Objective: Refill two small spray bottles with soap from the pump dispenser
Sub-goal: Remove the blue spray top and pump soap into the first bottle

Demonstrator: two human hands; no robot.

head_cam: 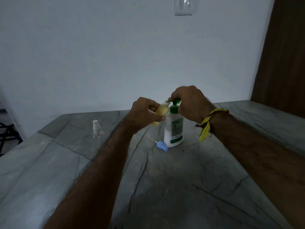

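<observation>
While the left hand (145, 113) grips the small yellow-filled spray bottle (160, 114) at frame centre, thumb along its lower side and fingers curled round the back, it tilts the open neck toward the green nozzle of the pump dispenser (174, 128); tilt looks chosen so soap drops straight into the mouth (contact between nozzle and neck too small to tell); the right hand (189, 103) sits on top of the green pump head, fingers curled over it, likely pressing down, and its weight probably also steadies the dispenser on the grey veined worktop (165, 187); bottle looks nearly full of yellow soap, so my guess is this fill is close to done.

Blue spray cap (162, 146) with its dip tube lies on its side just below-left of the dispenser base, kept near, presumably for re-capping this bottle; second spray bottle (96, 131), clear with white cap on, stands upright at centre-left, well apart from the hands, looks empty; yellow thread band (208, 121) on the right wrist dangles beside the dispenser, not touching it as far as I can tell; wall switch plate (183, 5) at top centre, dark wooden panel (283, 55) at right edge; nothing blocks the path to cap or second bottle.
</observation>
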